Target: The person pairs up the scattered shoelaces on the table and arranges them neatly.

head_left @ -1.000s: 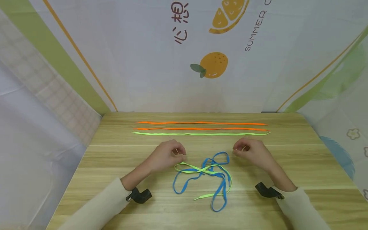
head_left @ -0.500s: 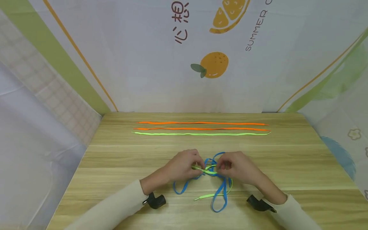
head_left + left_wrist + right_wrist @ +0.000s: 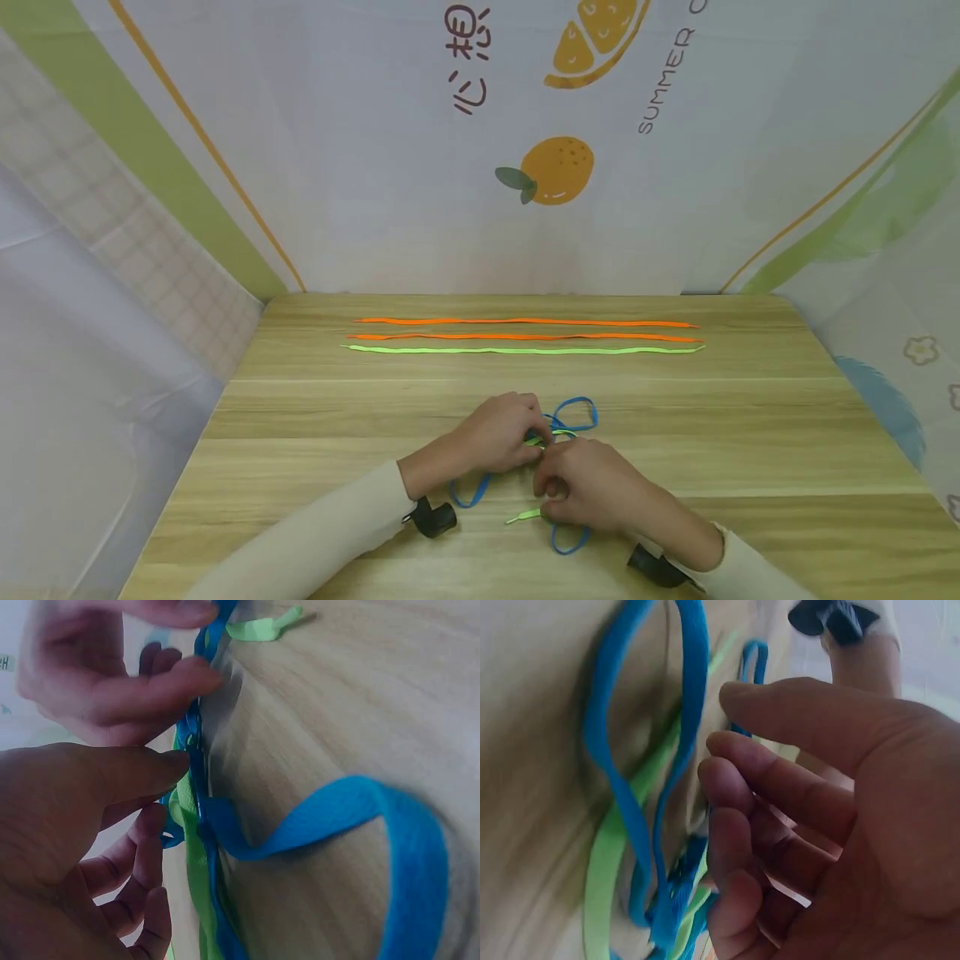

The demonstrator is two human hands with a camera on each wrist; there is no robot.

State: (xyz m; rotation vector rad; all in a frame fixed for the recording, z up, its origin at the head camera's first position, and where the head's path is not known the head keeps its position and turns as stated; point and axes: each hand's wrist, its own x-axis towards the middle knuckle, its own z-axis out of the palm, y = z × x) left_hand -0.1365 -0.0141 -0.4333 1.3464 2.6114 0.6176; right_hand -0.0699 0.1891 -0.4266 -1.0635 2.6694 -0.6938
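Observation:
A blue shoelace (image 3: 468, 490) and a lime-green shoelace (image 3: 527, 515) lie tangled together in the middle of the table, partly hidden under both hands. My left hand (image 3: 498, 435) pinches the green lace at the crossing of the tangle, its thumb against the blue and green strands in the left wrist view. Just in front and to the right, my right hand (image 3: 596, 486) hovers low over the laces. In the right wrist view, a gap shows between its thumb (image 3: 780, 712) and loosely bent fingers, and nothing is held. A loop of the blue lace stands up beside those fingers.
Farther back, two orange shoelaces (image 3: 525, 320) and another lime-green shoelace (image 3: 525, 351) lie stretched straight, side by side. A printed cloth (image 3: 375, 167) hangs behind the wooden table (image 3: 300, 417). Each wrist carries a black camera (image 3: 435, 518).
Both hands have come inward from either side onto the tangle. The left took hold of the green lace; the right has since moved toward the front edge, away from the crossing.

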